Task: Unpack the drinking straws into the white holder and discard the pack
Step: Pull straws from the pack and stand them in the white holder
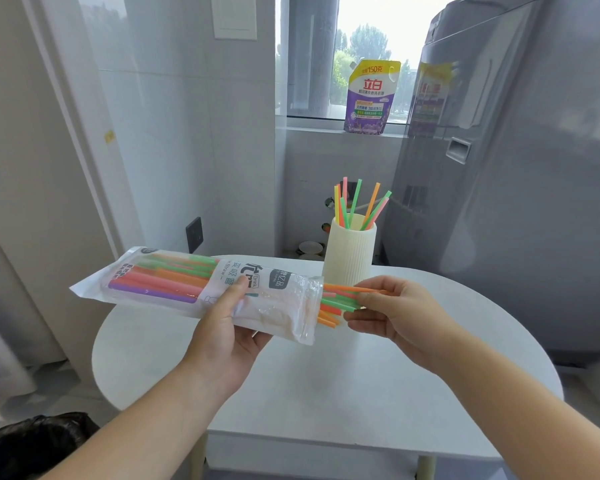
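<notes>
My left hand (227,327) grips the clear plastic straw pack (174,284) from below, holding it level above the table with its open end to the right. Orange and green straws (336,301) stick out of that end. My right hand (392,313) pinches several of these straw tips between thumb and fingers. Behind them the ribbed white holder (349,258) stands upright on the table, and several pink, green, orange and yellow straws (359,206) lean inside it.
The white oval table (326,382) sits below my hands. A black rubbish bag (32,441) lies at the lower left. A grey washing machine (520,168) stands on the right. A purple detergent pouch (369,98) rests on the window sill.
</notes>
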The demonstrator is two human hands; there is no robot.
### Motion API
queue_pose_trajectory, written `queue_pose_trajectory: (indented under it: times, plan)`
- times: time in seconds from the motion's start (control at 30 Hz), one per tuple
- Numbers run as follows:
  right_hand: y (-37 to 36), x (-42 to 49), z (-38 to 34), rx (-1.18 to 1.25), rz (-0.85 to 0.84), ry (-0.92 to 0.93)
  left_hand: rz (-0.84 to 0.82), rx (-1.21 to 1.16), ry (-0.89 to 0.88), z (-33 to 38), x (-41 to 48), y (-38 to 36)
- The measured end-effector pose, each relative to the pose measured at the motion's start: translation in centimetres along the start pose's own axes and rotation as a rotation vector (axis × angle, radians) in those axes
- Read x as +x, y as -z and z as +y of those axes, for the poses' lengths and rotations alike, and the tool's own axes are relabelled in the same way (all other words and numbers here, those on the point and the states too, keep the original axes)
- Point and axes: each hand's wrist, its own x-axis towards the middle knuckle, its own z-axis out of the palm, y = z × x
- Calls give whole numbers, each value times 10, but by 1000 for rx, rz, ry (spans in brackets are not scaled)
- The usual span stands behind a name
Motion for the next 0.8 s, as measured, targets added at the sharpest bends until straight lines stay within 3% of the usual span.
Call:
queue_pose_trajectory:
  times: [0.57,0.8]
  plan:
    - [2,1,-2,-38,83,-17,4,8,0,0,0,-1]
    - [-4,-2,0,4,33,-41,-17,17,0,-3,0,-2]
